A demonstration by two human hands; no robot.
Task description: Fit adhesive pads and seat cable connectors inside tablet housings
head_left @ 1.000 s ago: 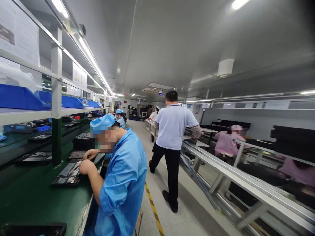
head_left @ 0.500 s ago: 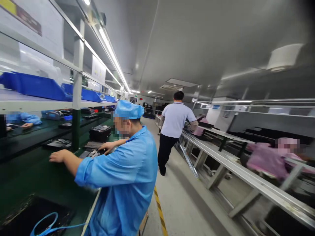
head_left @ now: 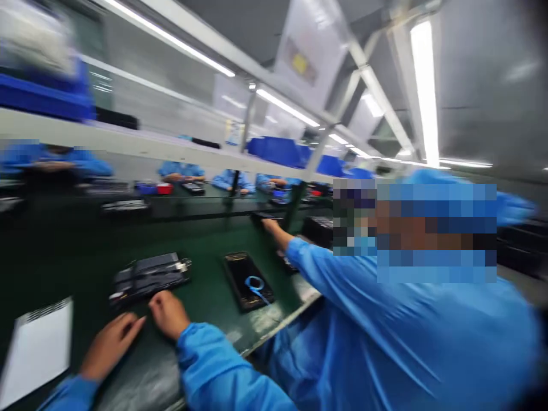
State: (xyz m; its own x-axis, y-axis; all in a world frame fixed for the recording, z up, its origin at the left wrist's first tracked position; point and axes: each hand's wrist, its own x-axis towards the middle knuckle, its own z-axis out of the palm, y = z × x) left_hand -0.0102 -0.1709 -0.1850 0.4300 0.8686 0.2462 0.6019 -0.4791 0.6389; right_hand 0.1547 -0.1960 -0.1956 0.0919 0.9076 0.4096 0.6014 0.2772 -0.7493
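Note:
My left hand point(head_left: 112, 345) rests on the green bench mat at the lower left, its thumb stretched away from the bent fingers, with nothing seen in it. Close to its right is my right hand point(head_left: 169, 314), the fingers curled in, and no object shows in it. Just beyond both hands lies a dark, flat electronic device point(head_left: 149, 277) with small metallic parts at its edge; my right hand is at its near edge, and I cannot tell whether they touch. A white spiral notepad point(head_left: 40, 345) lies left of my left hand.
A black tray point(head_left: 240, 274) with a coiled blue cord point(head_left: 256, 283) lies to the right. Close on the right sits a co-worker in blue point(head_left: 406, 337), arm reaching over the bench. A shelf point(head_left: 171, 145) with blue bins point(head_left: 274, 151) spans above; several people work across.
My view has swung left and down from the aisle to the bench. My two hands, the device and the notepad have come into view; the co-worker now appears nearer, on the right.

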